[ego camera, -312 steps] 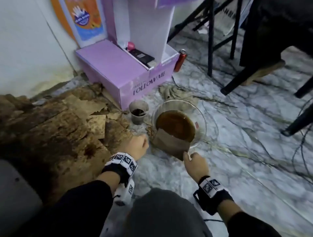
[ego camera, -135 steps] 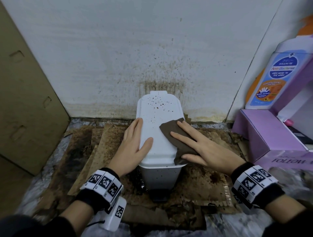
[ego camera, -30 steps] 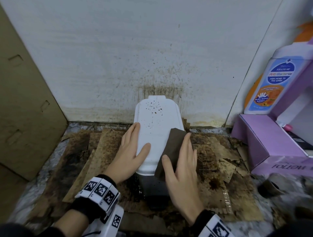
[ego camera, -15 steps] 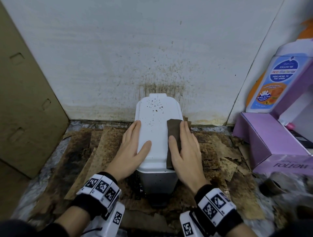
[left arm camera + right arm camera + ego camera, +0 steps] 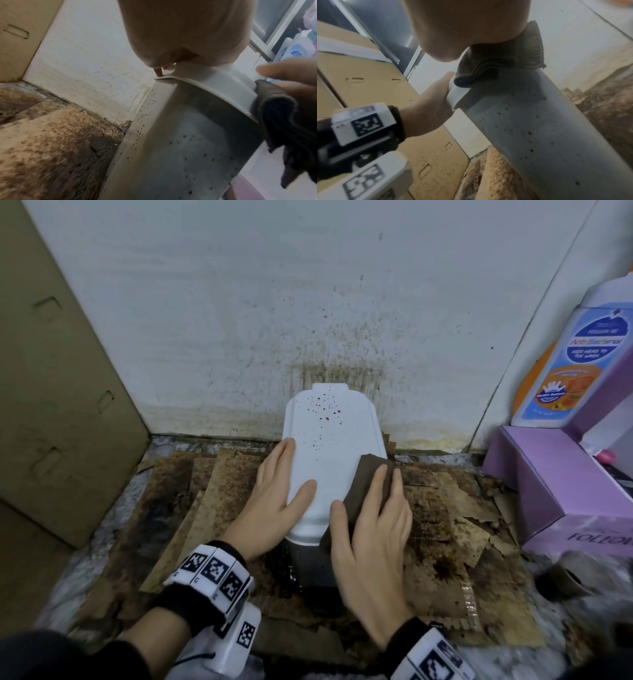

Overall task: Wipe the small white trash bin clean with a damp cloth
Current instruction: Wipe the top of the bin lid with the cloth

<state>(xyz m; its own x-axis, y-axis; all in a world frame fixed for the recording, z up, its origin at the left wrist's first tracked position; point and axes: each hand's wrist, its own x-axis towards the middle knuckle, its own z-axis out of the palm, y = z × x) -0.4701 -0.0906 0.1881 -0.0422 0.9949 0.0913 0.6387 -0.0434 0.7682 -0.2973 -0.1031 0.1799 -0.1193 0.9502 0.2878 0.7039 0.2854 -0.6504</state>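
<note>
The small white trash bin (image 5: pixel 329 453) stands against the wall, its lid speckled with brown spots at the far end. My left hand (image 5: pixel 274 498) rests flat on the lid's left edge, thumb on top. My right hand (image 5: pixel 370 529) presses a folded dark brown cloth (image 5: pixel 363 487) onto the lid's right front edge with straight fingers. In the left wrist view the bin's spotted side (image 5: pixel 180 155) shows below the lid rim, with the cloth (image 5: pixel 281 121) hanging over the right corner. The right wrist view shows the cloth (image 5: pixel 501 60) under my palm on the bin (image 5: pixel 539 135).
Stained, torn cardboard (image 5: pixel 462 529) covers the floor around the bin. A tall cardboard box (image 5: pixel 58 392) stands to the left. A purple box (image 5: pixel 561 487) and a big bottle-shaped display (image 5: pixel 579 354) stand to the right. The wall (image 5: pixel 308 302) behind is splattered.
Over the last second my right hand has rubbed the cloth back and forth along the lid's right side, now angled over the front right corner. The left hand has stayed put.
</note>
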